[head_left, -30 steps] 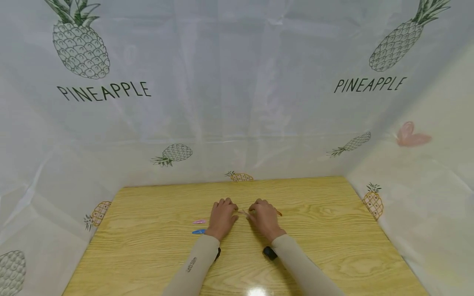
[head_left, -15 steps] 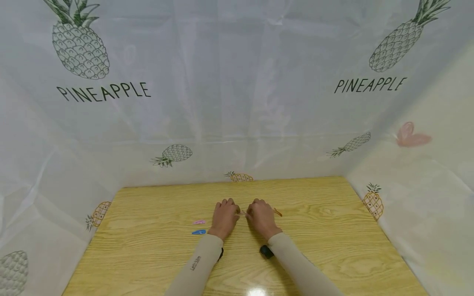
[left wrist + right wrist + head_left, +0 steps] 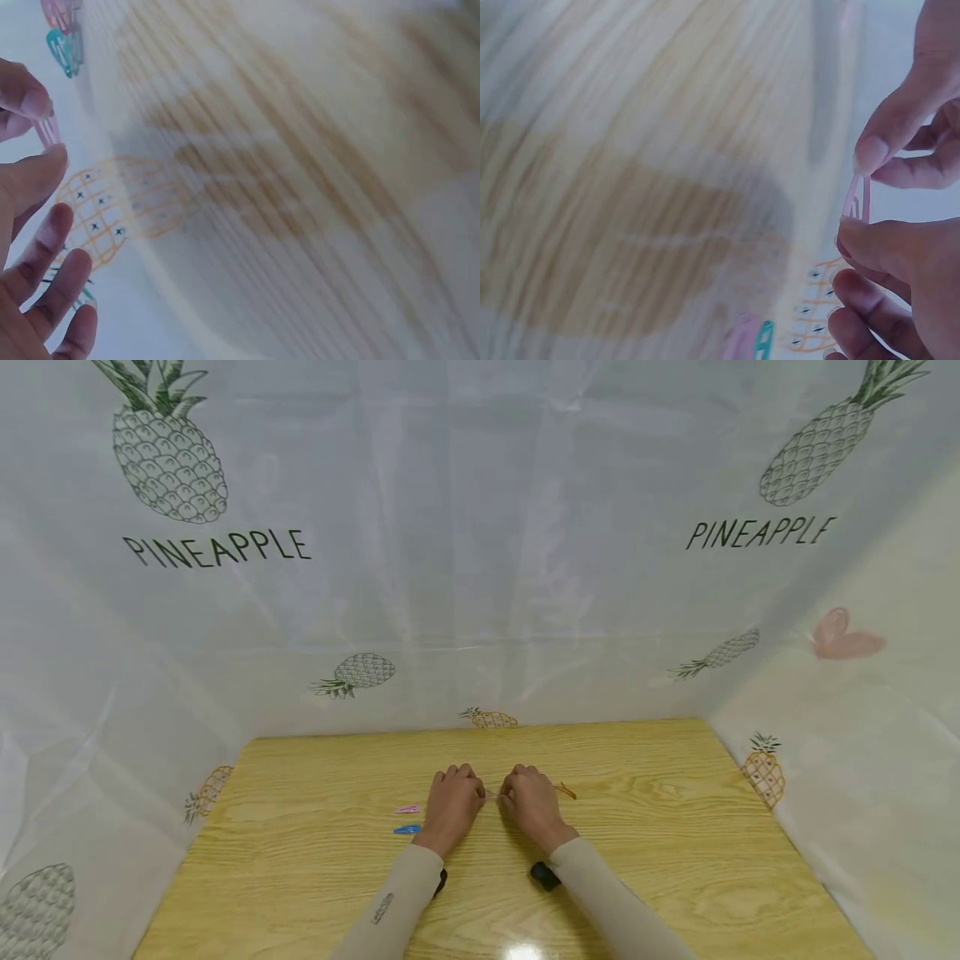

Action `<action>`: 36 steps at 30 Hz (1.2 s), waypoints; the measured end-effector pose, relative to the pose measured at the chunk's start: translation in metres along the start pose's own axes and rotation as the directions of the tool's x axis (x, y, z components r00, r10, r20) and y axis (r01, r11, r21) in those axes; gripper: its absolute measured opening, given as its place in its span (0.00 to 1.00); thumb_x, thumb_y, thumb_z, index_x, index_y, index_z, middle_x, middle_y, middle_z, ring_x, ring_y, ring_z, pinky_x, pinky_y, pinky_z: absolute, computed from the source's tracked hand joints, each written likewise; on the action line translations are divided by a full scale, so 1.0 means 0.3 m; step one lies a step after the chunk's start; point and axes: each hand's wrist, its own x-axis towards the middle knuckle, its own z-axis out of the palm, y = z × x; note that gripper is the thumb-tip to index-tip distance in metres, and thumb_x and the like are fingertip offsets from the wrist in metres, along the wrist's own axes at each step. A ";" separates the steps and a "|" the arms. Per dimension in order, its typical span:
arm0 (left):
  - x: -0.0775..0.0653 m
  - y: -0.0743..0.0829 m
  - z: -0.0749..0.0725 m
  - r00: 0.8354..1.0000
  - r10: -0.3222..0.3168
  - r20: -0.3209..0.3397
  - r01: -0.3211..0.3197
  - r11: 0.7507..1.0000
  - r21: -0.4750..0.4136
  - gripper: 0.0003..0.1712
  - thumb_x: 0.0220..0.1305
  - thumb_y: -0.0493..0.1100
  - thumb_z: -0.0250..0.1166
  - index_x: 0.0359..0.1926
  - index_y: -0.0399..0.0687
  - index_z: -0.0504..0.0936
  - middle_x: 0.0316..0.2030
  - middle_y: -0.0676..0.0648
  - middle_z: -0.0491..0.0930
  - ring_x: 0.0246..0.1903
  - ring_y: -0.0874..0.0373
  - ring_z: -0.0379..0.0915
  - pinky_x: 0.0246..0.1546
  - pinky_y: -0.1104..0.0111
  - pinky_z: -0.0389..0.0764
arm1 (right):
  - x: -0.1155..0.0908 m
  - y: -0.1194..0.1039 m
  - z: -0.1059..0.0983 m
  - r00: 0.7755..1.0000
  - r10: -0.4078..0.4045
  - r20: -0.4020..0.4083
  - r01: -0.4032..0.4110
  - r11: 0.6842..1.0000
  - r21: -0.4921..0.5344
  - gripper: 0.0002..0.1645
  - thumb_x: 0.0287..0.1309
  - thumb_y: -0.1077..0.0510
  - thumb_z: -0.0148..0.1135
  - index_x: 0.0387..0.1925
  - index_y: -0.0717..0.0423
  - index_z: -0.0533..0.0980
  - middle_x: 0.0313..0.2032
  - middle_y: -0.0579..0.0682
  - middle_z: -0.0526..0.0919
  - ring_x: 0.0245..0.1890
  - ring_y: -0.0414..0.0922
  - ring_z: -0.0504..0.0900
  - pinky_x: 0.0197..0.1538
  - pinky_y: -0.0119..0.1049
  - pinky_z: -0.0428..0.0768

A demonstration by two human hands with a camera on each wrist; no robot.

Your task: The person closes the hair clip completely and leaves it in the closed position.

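Observation:
My two hands meet at the middle of the wooden table (image 3: 675, 827). Between them is a small pale pink hair clip (image 3: 491, 793). My left hand (image 3: 457, 797) pinches one end of it. In the left wrist view the clip (image 3: 46, 131) sits between the thumb and forefinger of that hand (image 3: 34, 150). My right hand (image 3: 528, 800) pinches the other end. The right wrist view shows the clip (image 3: 857, 199) bowed between two fingertips (image 3: 874, 154) of the right hand (image 3: 885, 247). Both arms wear beige sleeves.
A pink clip (image 3: 407, 809) and a blue clip (image 3: 406, 829) lie left of my left hand. An orange clip (image 3: 564, 790) lies just right of my right hand. A white curtain with pineapple prints (image 3: 480, 568) closes in the table behind and on both sides.
The hands have drawn slightly closer together over the pink clip and stay at the same spot. The clips on the table have not moved.

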 end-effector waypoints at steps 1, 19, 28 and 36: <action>-0.007 -0.003 -0.005 1.000 -0.002 -0.008 0.002 1.000 -0.005 0.03 0.64 0.46 0.78 0.35 0.55 0.92 0.38 0.54 0.79 0.41 0.55 0.74 0.50 0.57 0.78 | -0.001 -0.006 -0.006 1.000 -0.006 -0.001 0.006 1.000 0.003 0.08 0.55 0.58 0.82 0.26 0.52 0.88 0.31 0.46 0.83 0.32 0.46 0.82 0.40 0.43 0.85; -0.123 -0.036 -0.110 0.997 0.038 -0.063 -0.037 0.999 0.014 0.07 0.64 0.50 0.77 0.39 0.56 0.92 0.42 0.54 0.79 0.42 0.56 0.74 0.48 0.58 0.76 | -0.037 -0.113 -0.085 0.990 -0.136 0.026 0.133 0.988 0.084 0.07 0.55 0.60 0.82 0.28 0.51 0.87 0.35 0.47 0.84 0.36 0.46 0.83 0.39 0.38 0.85; -0.180 -0.036 -0.139 0.998 -0.014 -0.067 0.012 0.999 -0.033 0.04 0.61 0.47 0.79 0.34 0.55 0.92 0.40 0.55 0.79 0.41 0.56 0.74 0.46 0.58 0.76 | -0.067 -0.131 -0.084 0.979 -0.198 0.052 0.190 0.974 0.126 0.05 0.57 0.60 0.80 0.32 0.51 0.88 0.34 0.45 0.84 0.35 0.44 0.82 0.38 0.36 0.84; -0.236 -0.027 -0.178 0.994 -0.009 -0.109 0.000 0.996 -0.087 0.05 0.59 0.43 0.80 0.31 0.55 0.91 0.40 0.55 0.79 0.40 0.56 0.73 0.45 0.58 0.75 | -0.093 -0.139 -0.088 0.962 -0.265 0.066 0.249 0.950 0.188 0.03 0.60 0.60 0.78 0.34 0.50 0.89 0.34 0.42 0.83 0.35 0.41 0.80 0.38 0.33 0.82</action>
